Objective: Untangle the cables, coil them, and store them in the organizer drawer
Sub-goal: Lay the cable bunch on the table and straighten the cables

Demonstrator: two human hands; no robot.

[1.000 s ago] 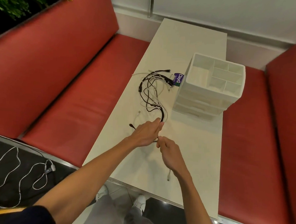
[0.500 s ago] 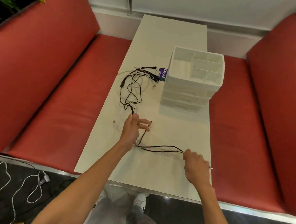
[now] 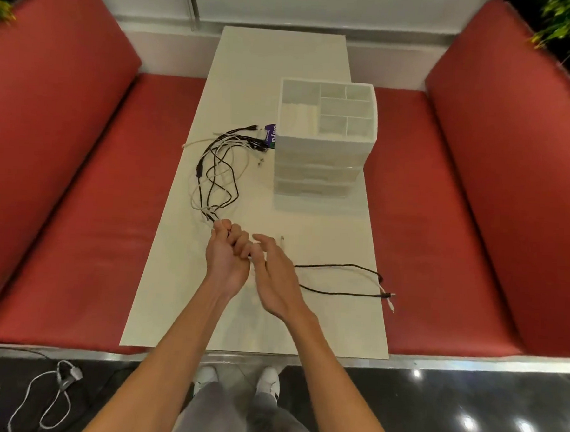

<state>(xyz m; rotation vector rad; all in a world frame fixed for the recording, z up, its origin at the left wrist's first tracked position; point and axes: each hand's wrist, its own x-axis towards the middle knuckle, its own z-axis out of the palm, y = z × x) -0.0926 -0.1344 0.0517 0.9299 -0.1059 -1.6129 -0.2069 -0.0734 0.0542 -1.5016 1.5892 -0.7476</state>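
A tangle of black and white cables (image 3: 218, 171) lies on the white table (image 3: 278, 60), left of the white organizer (image 3: 324, 142) with its stacked drawers. My left hand (image 3: 227, 255) grips the near end of the tangle, fingers curled round the strands. My right hand (image 3: 274, 274) is beside it with fingers straight, holding nothing that I can see. A pulled-out black cable (image 3: 339, 279) loops to the right across the table, its plugs near the right edge next to a white cable end (image 3: 389, 302).
Red benches (image 3: 443, 191) flank the table on both sides. A purple label (image 3: 270, 135) lies against the organizer's left side. A small white plug (image 3: 282, 240) rests on the table by my right hand. A white cable (image 3: 26, 397) lies on the dark floor at lower left.
My right hand let go of the black cable it had drawn out to the right and came back beside my left hand. The cable now lies loose on the table.
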